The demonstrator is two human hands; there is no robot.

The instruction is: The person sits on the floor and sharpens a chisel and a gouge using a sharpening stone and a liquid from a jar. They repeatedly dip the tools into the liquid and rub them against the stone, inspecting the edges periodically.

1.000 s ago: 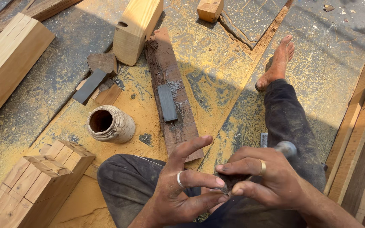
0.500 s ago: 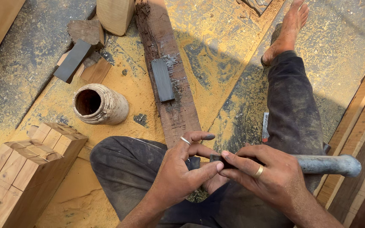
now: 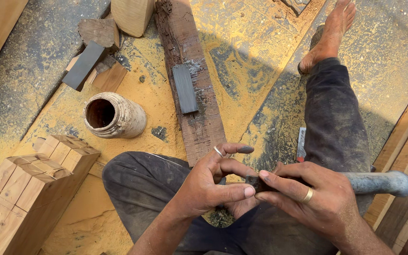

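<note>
Seated on a sawdust-strewn floor (image 3: 270,38), legs in dark trousers. Right hand (image 3: 310,200) clamped around a tool with a long grey handle (image 3: 378,182) jutting out to the right — dark blade tip (image 3: 252,181) just showing past the fingers. Left hand (image 3: 208,182) closed in against that tip, thumb and forefinger pinching it, ringed finger raised. Just beyond the hands, a weathered dark plank (image 3: 190,89) carrying a flat grey sharpening stone (image 3: 185,88). Left of the plank, a pale jar (image 3: 114,115) lying on its side — further left, a stepped wooden block (image 3: 29,189).
</note>
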